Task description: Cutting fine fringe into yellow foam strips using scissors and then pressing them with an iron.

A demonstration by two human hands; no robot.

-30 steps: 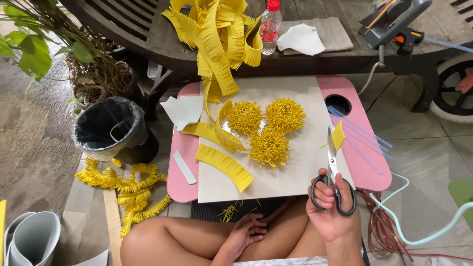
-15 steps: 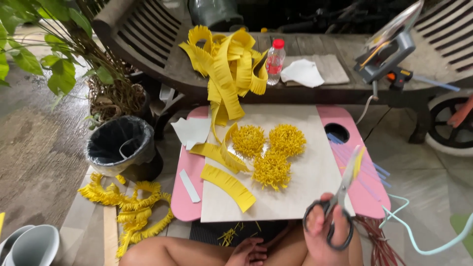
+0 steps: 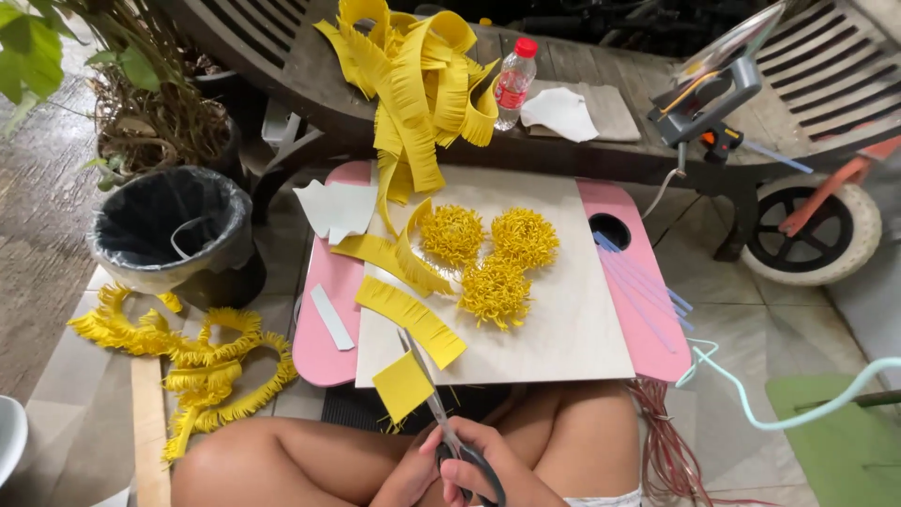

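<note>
Yellow paper square [image 3: 402, 386] on the tips of scissors [image 3: 441, 421], right hand [image 3: 488, 465] gripping the handles, left hand [image 3: 416, 476] beside it, finger state unclear, fringed strip [image 3: 409, 320] on the board [image 3: 582, 319].

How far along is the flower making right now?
Done: three yellow pompom flowers lie on the board. In hand: the hands hold scissors with a small yellow piece at the blades. Left: fringed strips on the board and a heap of strips on the bench remain unrolled.

A black-lined bin [image 3: 169, 235], a plastic bottle [image 3: 513, 83] and a glue gun [image 3: 704, 103] ring the pink table [image 3: 324, 324].
</note>
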